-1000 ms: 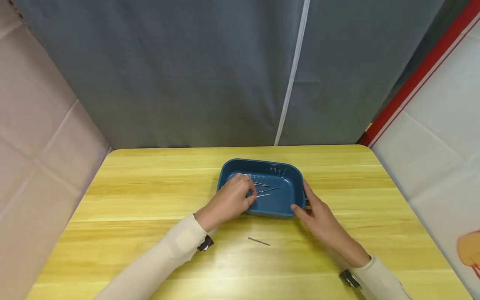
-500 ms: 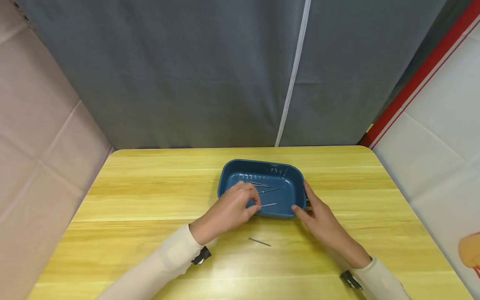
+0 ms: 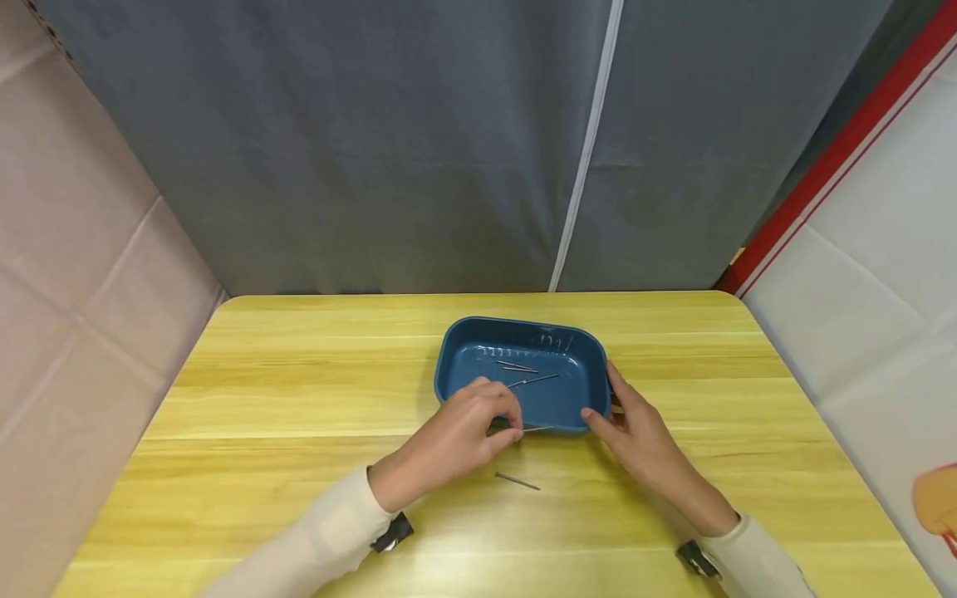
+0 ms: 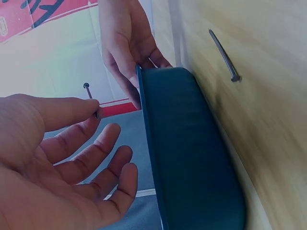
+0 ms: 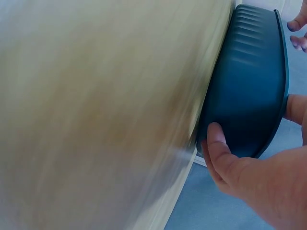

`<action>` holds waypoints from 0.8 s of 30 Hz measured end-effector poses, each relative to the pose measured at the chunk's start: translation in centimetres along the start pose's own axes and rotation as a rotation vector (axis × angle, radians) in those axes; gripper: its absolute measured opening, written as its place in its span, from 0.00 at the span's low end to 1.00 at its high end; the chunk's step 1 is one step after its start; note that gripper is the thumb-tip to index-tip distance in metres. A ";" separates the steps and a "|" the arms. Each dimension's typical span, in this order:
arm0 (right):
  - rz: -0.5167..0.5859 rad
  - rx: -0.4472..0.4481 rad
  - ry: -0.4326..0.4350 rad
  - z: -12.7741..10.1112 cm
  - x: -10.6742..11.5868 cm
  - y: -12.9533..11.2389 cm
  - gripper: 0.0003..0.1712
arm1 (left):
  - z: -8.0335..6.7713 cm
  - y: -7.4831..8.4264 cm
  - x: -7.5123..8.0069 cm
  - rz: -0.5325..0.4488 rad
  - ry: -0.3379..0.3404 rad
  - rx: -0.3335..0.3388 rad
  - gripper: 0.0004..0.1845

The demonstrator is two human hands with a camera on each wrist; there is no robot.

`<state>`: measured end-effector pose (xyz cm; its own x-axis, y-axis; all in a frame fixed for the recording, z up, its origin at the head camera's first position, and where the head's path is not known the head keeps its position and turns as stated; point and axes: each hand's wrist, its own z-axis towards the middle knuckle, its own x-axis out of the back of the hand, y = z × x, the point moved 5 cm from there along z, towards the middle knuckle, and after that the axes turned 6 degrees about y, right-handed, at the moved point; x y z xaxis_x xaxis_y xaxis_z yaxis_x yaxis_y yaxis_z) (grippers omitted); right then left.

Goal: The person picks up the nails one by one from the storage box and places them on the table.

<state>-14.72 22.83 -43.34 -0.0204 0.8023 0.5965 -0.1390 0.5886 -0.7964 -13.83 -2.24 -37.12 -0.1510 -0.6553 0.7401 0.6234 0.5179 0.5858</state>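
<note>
A person's left hand (image 3: 463, 432) is pinching a thin metal nail (image 3: 537, 428) between thumb and forefinger, just at the near rim of a blue tray (image 3: 591, 365) sitting in the middle of the frame on a yellow wooden tabletop (image 3: 262, 399). In the left wrist view the nail (image 4: 91, 98) is standing up from the fingertips (image 4: 93, 108) while the other fingers are spreading loosely. The right hand (image 3: 635, 432) is grasping the tray's right near corner, thumb against its outer wall and fingers along its right side. Inside the tray, a few more nails (image 3: 527, 374) are lying on the floor. Another single nail (image 3: 517, 481) is lying on the tabletop below the tray, between the two hands and apart from both.
</note>
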 end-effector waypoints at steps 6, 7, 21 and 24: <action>0.012 -0.012 -0.002 -0.1 0.0 0.0 0.51 | -1.0 0.5 -0.1 -0.021 -0.005 -0.018 0.03; 0.012 -0.014 -0.002 -0.1 0.0 0.0 0.51 | -1.1 0.5 -0.1 -0.022 -0.006 -0.018 0.03; 0.004 -0.033 -0.006 -0.1 0.1 -0.1 0.51 | -2.9 0.7 -1.4 -0.049 -0.051 -0.009 0.03; 0.000 -0.033 -0.005 -0.1 0.1 -0.1 0.51 | -3.1 0.7 -1.7 -0.053 -0.053 -0.018 0.04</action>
<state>-14.61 22.84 -43.23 -0.0254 0.8020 0.5968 -0.1066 0.5914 -0.7993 -10.74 -2.46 -39.03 -0.2246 -0.6510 0.7251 0.6272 0.4729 0.6189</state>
